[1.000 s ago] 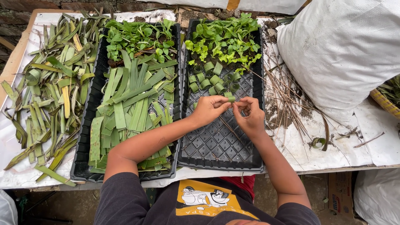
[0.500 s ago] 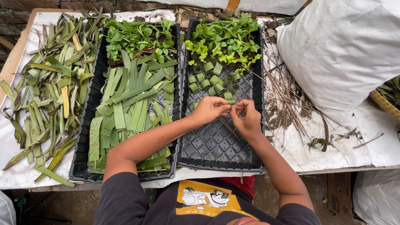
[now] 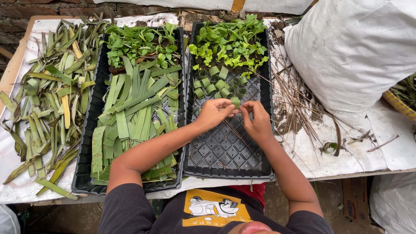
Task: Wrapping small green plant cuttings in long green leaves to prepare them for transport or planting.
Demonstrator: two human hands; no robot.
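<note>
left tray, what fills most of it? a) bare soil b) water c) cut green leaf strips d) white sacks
c: the left tray is covered with flat green leaf strips, with seedlings only at its far end.

My table point(image 3: 17, 65) is covered in white sheeting point(image 3: 385, 151). Directly on it, from my left: a loose heap of cut leaf strips point(image 3: 43, 112), a black tray point(image 3: 84, 173) of flat green strips, a second black tray point(image 3: 225, 160), scattered dry sticks point(image 3: 299, 112) and soil, and a big white sack point(image 3: 355, 52) at my right.
</note>
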